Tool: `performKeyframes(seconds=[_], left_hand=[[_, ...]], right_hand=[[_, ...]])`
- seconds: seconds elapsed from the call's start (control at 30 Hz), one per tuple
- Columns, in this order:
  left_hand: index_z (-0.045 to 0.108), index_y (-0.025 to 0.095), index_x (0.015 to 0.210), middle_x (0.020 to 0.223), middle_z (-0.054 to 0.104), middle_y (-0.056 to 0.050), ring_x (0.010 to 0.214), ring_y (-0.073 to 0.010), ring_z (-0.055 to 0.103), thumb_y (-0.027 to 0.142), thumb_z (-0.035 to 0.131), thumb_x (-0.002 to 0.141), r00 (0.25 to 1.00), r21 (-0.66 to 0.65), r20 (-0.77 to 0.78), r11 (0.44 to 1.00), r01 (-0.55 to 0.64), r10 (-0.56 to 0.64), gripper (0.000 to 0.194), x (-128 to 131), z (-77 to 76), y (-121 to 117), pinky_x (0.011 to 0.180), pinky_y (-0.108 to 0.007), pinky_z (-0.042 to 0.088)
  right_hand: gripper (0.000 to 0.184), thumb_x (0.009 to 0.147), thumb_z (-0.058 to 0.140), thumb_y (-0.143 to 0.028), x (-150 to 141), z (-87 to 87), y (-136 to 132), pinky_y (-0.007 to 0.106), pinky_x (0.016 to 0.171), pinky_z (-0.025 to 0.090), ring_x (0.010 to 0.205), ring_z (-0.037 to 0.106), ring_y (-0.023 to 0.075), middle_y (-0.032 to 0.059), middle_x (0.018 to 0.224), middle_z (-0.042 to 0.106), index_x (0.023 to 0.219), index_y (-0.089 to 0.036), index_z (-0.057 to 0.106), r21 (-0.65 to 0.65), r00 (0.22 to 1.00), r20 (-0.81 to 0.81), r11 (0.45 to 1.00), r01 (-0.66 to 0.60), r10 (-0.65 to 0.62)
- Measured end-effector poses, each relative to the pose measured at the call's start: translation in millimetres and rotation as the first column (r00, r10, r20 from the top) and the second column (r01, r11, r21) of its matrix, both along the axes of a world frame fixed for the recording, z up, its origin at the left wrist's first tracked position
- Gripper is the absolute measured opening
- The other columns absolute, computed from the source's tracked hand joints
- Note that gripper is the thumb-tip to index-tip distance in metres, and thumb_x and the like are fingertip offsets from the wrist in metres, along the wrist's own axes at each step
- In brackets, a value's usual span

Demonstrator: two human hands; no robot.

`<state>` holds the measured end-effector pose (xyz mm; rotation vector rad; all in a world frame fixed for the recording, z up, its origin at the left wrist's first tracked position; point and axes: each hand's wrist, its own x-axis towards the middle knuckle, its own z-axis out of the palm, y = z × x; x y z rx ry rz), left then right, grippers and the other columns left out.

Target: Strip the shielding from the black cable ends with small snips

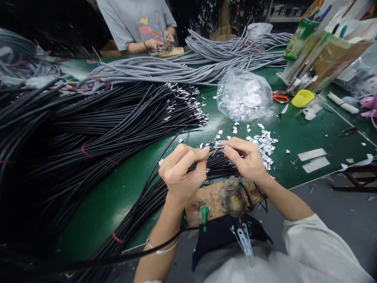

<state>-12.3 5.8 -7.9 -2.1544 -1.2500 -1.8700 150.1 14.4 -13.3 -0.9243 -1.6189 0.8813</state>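
While your left hand (184, 169) pinches a black cable (212, 149) close to its end, thumb against forefinger with the other fingers curled under, your right hand (246, 157) meets it fingertip to fingertip, its thumb and forefinger nearly together and seemingly on the thin wires (220, 147) that come out of the jacket. The cable end thus lies between your hands, its long axis running roughly left to right, tip toward your right; the left is nearer the jacket, the right nearer the bare ends. It looks dark and slim, with fine strands, one orange-toned; the fingers hide too much to count them. Below your hands sits a wooden board (203, 198), and a bundle of black cables (141, 204) slants off to your left. Just past your right hand, silvery scraps (265, 147) lie heaped on the green table (97, 200), with a clear plastic bag (244, 94) farther out.
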Motion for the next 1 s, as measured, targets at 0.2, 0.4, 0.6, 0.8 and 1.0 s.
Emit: performKeyframes(seconds=[0.2,0.4,0.6,0.8,1.0], left_hand=[[0.067,0.018,0.074,0.062,0.063,0.002,0.052,-0.0069,0.051,0.016,0.066,0.076,0.997,-0.274,-0.026,0.96,0.067,-0.077,0.004,-2.6,5.3,-1.8,0.048,-0.021,0.038],[0.059,0.016,0.06,0.041,0.044,0.004,0.032,-0.0046,0.037,0.034,0.05,0.089,0.917,-0.603,0.307,0.694,0.394,-0.254,0.035,-4.1,9.3,-1.2,0.034,-0.02,0.027],[0.063,0.015,0.065,0.043,0.046,0.005,0.035,-0.0038,0.038,0.034,0.057,0.084,0.887,-0.616,0.41,0.652,0.441,-0.212,0.028,-3.6,11.4,-2.0,0.035,-0.018,0.029],[0.067,0.015,0.068,0.056,0.059,0.002,0.048,-0.0058,0.048,0.025,0.064,0.079,0.968,-0.515,0.158,0.82,0.251,-0.197,0.015,0.9,5.1,-1.9,0.046,-0.019,0.037],[0.069,0.017,0.075,0.065,0.063,0.002,0.054,-0.0068,0.051,0.022,0.066,0.078,0.98,-0.469,0.048,0.862,0.193,-0.193,0.007,2.9,4.4,-1.7,0.052,-0.02,0.04]], right_hand=[[0.017,0.086,0.057,-0.026,1.3,1.5,-1.4,0.029,0.066,0.048,0.069,0.059,0.0125,0.0013,0.081,0.07,0.093,-0.024,0.072,0.112,0.992,0.072,0.989,0.098,-0.106],[0.015,0.085,0.057,-0.022,1.5,2.4,-2.4,0.028,0.067,0.047,0.071,0.06,0.0119,0.0012,0.08,0.07,0.091,-0.022,0.071,0.185,0.985,0.115,0.977,0.102,-0.125],[0.014,0.081,0.063,-0.03,2.3,-2.7,0.9,0.026,0.061,0.044,0.069,0.057,0.0109,0.0007,0.08,0.065,0.091,-0.021,0.067,0.067,0.991,-0.021,0.989,0.133,-0.132],[0.007,0.074,0.071,-0.025,0.6,0.2,0.4,0.024,0.053,0.037,0.064,0.049,0.0097,-0.0012,0.071,0.057,0.078,-0.021,0.067,0.069,0.987,-0.084,0.988,0.141,-0.135],[0.016,0.069,0.075,-0.03,2.6,-0.1,5.1,0.022,0.049,0.033,0.058,0.045,0.0075,-0.0022,0.066,0.054,0.072,-0.019,0.064,-0.081,0.98,-0.179,0.994,0.072,-0.085]])
